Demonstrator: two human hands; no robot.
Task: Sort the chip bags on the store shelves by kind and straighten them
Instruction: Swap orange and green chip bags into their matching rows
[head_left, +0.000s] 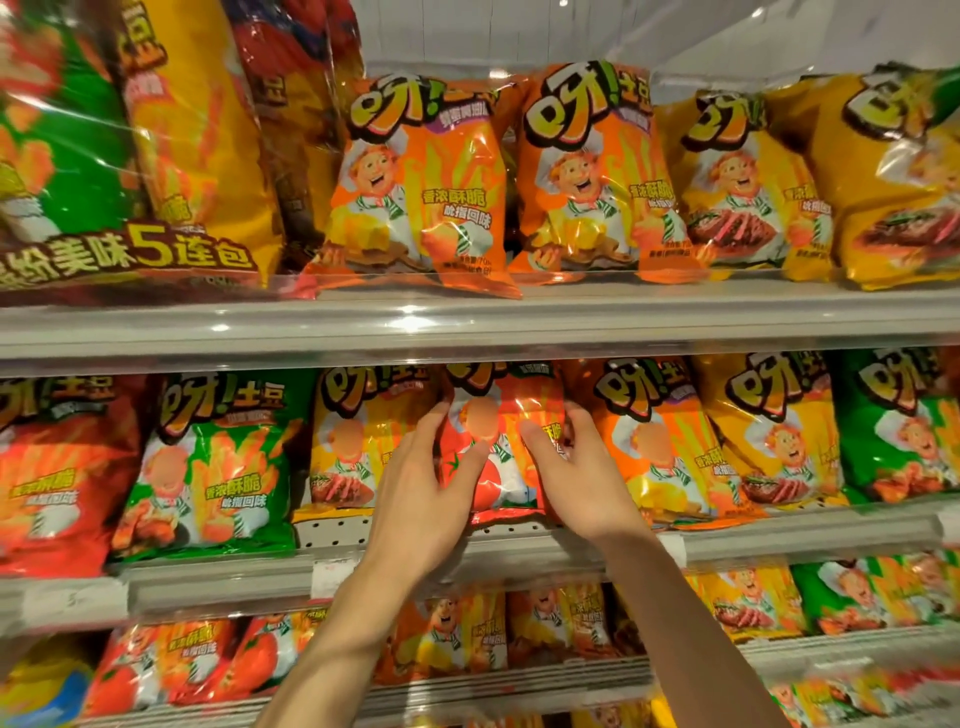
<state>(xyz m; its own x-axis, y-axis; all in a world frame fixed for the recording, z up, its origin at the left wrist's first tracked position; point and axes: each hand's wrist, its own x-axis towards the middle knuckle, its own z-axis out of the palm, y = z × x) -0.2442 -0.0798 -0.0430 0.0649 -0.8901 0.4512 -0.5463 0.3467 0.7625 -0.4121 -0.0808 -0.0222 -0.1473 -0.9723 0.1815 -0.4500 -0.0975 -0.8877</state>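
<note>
We have the red tomato-flavour chip bag (493, 457) between both hands on the middle shelf (571, 551), standing upright between a yellow steak-picture bag (353, 457) on its left and an orange bag (660, 447) on its right. Our left hand (421, 493) lies along the bag's left edge with its fingers fairly straight and the thumb laid across the front; our right hand (576, 478) curls over the right edge, thumb on the front, so the bag is clasped from both sides. It looks out of place among these colours; other red bags stand at the far left of this shelf. If we pull too fast, the slippery foil could slide free, or the neighbours may topple forward over the low shelf lip.
</note>
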